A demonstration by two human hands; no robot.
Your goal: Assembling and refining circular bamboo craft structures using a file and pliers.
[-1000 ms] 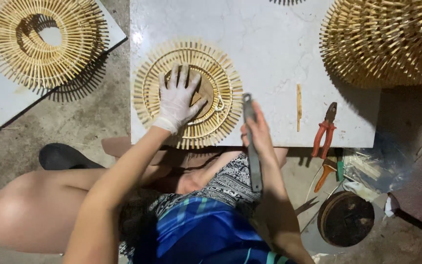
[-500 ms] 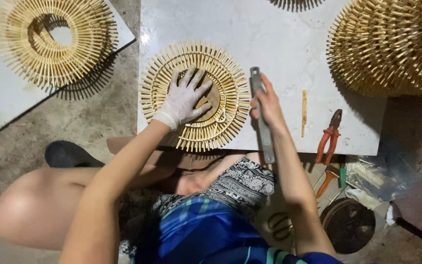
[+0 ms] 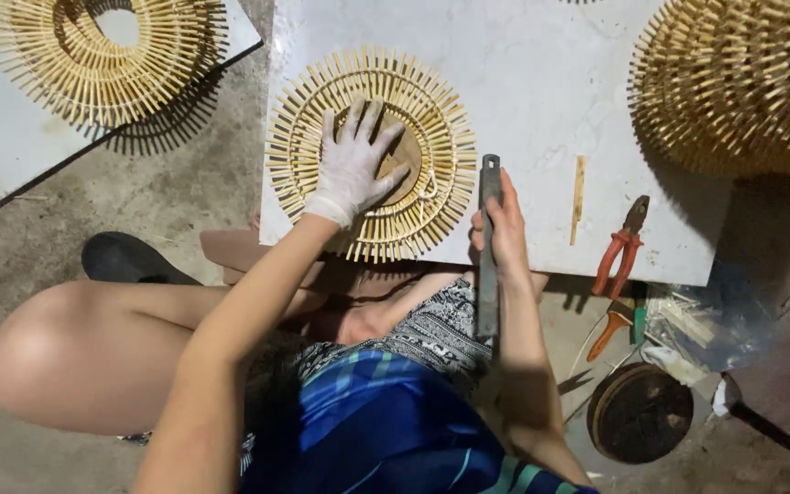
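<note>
Your gloved left hand (image 3: 354, 165) still presses flat, fingers spread, on the bamboo mat (image 3: 372, 151); your right hand (image 3: 503, 229), gripping the metal bar (image 3: 487, 247), has swung it upright beside the mat's edge.

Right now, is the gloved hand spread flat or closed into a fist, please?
Spread flat: the left hand lies palm-down, fingers fanned, on the round bamboo mat.

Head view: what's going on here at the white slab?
A seated person presses a gloved left hand flat on a round woven bamboo mat lying on the white slab. The bare right hand grips a long flat metal bar just right of the mat. Red-handled pliers and a loose bamboo stick lie further right, with a stack of similar mats at the corner.
</note>
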